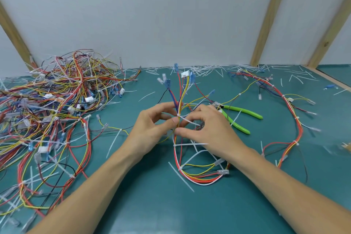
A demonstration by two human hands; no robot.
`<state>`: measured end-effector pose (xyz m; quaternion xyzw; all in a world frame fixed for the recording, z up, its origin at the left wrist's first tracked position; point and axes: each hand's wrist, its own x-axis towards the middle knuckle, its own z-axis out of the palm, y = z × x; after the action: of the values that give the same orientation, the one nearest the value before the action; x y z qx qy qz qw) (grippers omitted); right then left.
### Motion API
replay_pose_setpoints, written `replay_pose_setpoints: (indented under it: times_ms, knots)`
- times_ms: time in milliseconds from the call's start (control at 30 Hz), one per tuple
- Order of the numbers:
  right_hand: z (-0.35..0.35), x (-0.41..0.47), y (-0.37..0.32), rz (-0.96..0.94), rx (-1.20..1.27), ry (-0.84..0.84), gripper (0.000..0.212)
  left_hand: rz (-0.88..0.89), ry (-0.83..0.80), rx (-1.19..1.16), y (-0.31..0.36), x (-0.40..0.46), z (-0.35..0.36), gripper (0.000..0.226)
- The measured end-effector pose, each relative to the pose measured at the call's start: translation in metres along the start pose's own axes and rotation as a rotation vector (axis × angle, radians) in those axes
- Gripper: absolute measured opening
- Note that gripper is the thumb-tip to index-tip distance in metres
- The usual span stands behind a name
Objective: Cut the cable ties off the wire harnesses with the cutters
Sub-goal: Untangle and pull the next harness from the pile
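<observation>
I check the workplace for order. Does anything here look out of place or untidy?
Yes. Cut white tie pieces lie scattered across the green mat, thickest along the back wall. The green-handled cutters lie unused on the mat while both hands, left hand and right hand, pinch the harness.

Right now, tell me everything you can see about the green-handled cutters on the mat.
The cutters lie flat on the teal mat, just right of the right hand and untouched by either hand. Two bright green handles, plastic-coated by the look, are spread apart and point right and toward the person. The small dark metal head points left, toward the wires; the right hand and those wires partly hide it, so whether the blades are open is unclear. A white cable tie crosses the nearer handle, and a thin yellow wire passes by the head.
</observation>
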<state>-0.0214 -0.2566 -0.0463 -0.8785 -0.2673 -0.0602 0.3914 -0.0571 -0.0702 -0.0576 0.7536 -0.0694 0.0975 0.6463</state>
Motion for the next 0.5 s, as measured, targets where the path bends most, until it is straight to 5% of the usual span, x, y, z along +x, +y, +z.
replay_pose_setpoints:
  times_ms: [267,500]
  knots:
    - [0.000,-0.002,-0.004,-0.107,0.099,0.146,0.009,-0.024,0.104,0.023,-0.001,0.002,0.000,0.005]
    - [-0.015,-0.006,-0.014,-0.277,0.362,0.332,0.034,-0.073,0.293,0.028,-0.005,0.004,-0.001,0.012]
